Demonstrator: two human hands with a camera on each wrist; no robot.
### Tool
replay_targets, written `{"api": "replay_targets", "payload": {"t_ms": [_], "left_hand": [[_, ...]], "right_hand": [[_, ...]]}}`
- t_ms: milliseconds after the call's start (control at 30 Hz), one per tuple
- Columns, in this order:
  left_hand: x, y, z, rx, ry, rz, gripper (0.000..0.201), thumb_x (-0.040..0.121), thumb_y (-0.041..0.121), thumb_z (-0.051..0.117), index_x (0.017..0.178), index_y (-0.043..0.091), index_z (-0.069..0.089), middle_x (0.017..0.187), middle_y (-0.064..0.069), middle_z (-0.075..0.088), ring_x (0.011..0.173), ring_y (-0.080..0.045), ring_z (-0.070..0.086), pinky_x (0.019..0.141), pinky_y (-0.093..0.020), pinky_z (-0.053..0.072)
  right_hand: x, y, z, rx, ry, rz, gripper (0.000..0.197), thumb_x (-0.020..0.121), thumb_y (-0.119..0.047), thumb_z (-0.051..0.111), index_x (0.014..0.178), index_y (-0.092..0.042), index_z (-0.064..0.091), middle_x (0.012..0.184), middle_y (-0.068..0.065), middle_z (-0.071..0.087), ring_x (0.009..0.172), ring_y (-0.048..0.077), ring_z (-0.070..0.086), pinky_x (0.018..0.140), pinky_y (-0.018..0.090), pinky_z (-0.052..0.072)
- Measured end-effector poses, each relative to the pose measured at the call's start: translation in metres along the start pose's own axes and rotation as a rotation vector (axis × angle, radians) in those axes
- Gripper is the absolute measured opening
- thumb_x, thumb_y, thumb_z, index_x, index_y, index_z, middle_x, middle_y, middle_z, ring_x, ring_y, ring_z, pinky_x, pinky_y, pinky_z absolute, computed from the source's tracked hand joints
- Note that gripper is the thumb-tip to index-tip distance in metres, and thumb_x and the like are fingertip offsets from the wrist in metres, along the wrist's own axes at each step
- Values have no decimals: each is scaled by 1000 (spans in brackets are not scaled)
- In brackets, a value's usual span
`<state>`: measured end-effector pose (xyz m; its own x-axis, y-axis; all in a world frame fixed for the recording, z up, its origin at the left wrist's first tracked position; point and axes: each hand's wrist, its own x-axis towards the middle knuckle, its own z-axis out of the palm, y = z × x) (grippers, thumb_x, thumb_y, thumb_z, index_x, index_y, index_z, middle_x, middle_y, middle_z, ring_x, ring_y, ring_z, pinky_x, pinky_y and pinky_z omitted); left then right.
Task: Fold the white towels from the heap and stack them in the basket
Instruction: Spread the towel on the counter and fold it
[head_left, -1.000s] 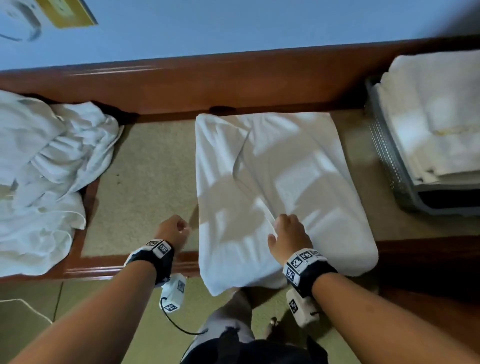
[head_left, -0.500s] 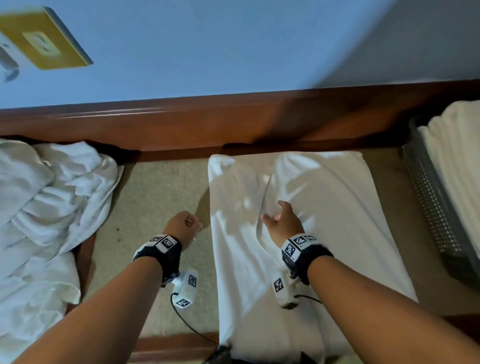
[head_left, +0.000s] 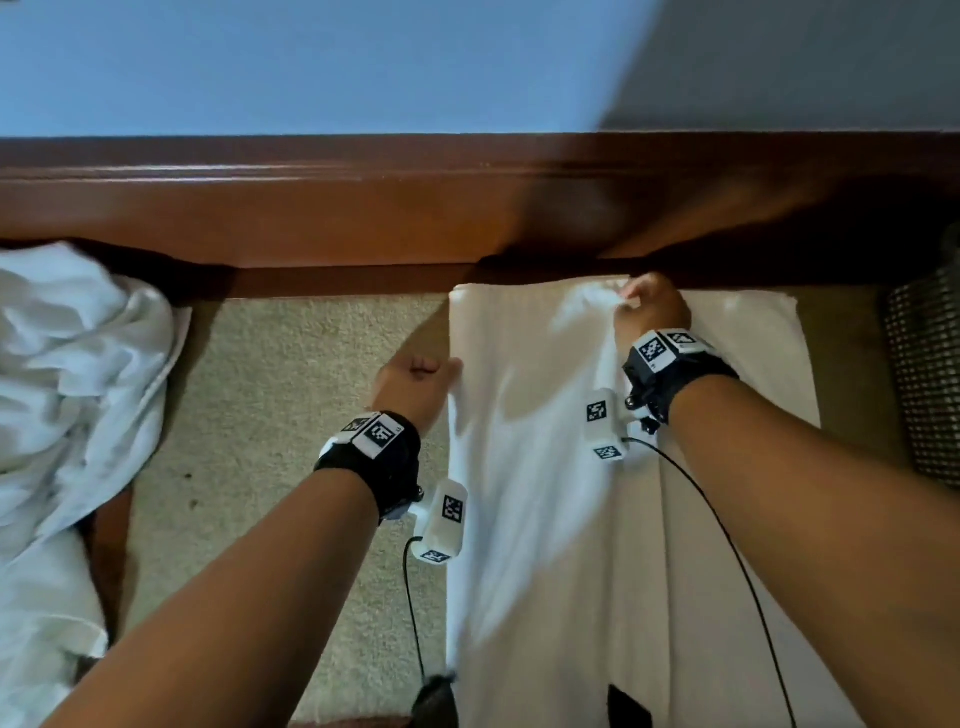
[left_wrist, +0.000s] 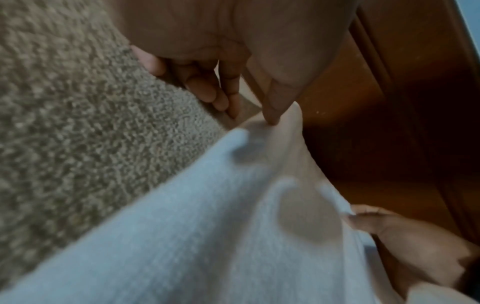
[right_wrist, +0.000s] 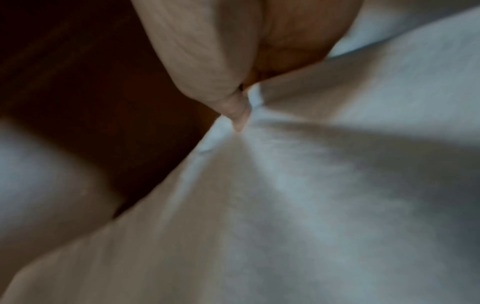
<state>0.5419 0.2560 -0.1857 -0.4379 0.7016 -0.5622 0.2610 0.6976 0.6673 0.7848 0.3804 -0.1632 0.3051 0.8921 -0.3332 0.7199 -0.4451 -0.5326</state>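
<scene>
A white towel (head_left: 545, 519) lies lengthwise on the beige carpeted platform, its far end against the wooden rail. My right hand (head_left: 631, 301) pinches the edge of the towel's upper layer near that far end. In the right wrist view the thumb and a finger of my right hand (right_wrist: 240, 119) nip the cloth (right_wrist: 311, 205) and draw it taut. My left hand (head_left: 415, 374) is curled at the towel's left edge. In the left wrist view the thumb tip of my left hand (left_wrist: 270, 115) holds that raised edge of the towel (left_wrist: 207, 226). The heap of white towels (head_left: 67, 389) sits at the left. Only the side of the mesh basket (head_left: 924, 364) shows, at the right.
A dark wooden rail (head_left: 363, 218) runs along the back under a blue wall. Bare beige carpet (head_left: 270, 415) lies between the heap and the towel. Sensor cables hang from both wrists over the towel and carpet.
My right hand slid along the towel's fold from the near end to the far end and now pinches it there. My left hand moved forward to the towel's left edge and took hold.
</scene>
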Motion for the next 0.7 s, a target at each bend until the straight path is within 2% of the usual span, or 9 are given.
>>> {"api": "replay_targets", "payload": {"t_ms": [67, 133, 233, 300, 400, 467, 533, 600, 700], "left_hand": [[-3, 1, 4, 46, -5, 7, 24, 84, 43, 70, 75, 23, 61, 76, 4, 66, 66, -13, 59, 59, -23, 43], [-5, 3, 4, 58, -27, -13, 29, 85, 52, 67, 80, 23, 62, 82, 0, 67, 68, -15, 60, 63, -25, 47], [-15, 4, 1, 140, -80, -63, 69, 80, 72, 58, 120, 16, 59, 98, -3, 64, 75, -16, 59, 64, -28, 45], [-33, 5, -3, 254, -153, -33, 69, 85, 68, 57, 124, 11, 58, 99, -7, 66, 76, -17, 58, 66, -32, 46], [-75, -6, -4, 388, -238, 40, 61, 91, 51, 63, 130, 5, 56, 118, -18, 65, 88, -28, 63, 79, -38, 50], [-102, -23, -3, 361, -272, 88, 59, 91, 42, 67, 141, 18, 48, 123, -9, 66, 91, -26, 60, 81, -32, 45], [-127, -42, 0, 337, -284, 123, 70, 87, 42, 69, 148, 33, 35, 129, 0, 62, 108, -26, 61, 92, -33, 45], [-144, -64, 6, 430, -256, 106, 81, 78, 54, 68, 146, 46, 25, 134, 3, 60, 118, -33, 58, 104, -49, 43], [-159, -87, 11, 518, -219, 60, 79, 74, 58, 57, 142, 55, 18, 124, 1, 65, 113, -38, 60, 102, -57, 42]], "right_hand": [[0, 11, 2, 48, -40, -62, 15, 91, -12, 63, 105, -17, 60, 113, 0, 67, 100, 18, 62, 76, 15, 37], [-13, 18, 1, 143, -57, -81, 31, 91, -20, 69, 118, -15, 56, 117, 0, 64, 104, 16, 60, 80, 16, 37], [-44, 37, -7, 224, -128, 16, 52, 91, -30, 70, 135, -17, 47, 126, -5, 54, 114, 13, 53, 92, 22, 39], [-69, 65, -8, 214, -172, 46, 57, 88, -31, 73, 136, -16, 46, 133, -1, 57, 120, 19, 56, 99, 27, 43], [-115, 114, -14, 200, -240, 63, 55, 80, -34, 78, 127, -18, 54, 118, -2, 67, 110, 19, 65, 95, 31, 52], [-153, 141, -23, 239, -290, 105, 54, 79, -30, 80, 124, -17, 54, 112, -4, 68, 104, 18, 66, 93, 33, 54], [-193, 169, -33, 242, -345, 147, 55, 80, -26, 82, 124, -17, 51, 111, -2, 66, 102, 19, 65, 95, 36, 53], [-225, 198, -39, 217, -425, 169, 52, 79, -24, 82, 121, -17, 52, 110, 1, 67, 102, 21, 66, 95, 38, 53], [-255, 235, -46, 80, -483, 131, 36, 82, -20, 79, 113, -15, 61, 104, 1, 69, 97, 21, 66, 89, 30, 51]]}}
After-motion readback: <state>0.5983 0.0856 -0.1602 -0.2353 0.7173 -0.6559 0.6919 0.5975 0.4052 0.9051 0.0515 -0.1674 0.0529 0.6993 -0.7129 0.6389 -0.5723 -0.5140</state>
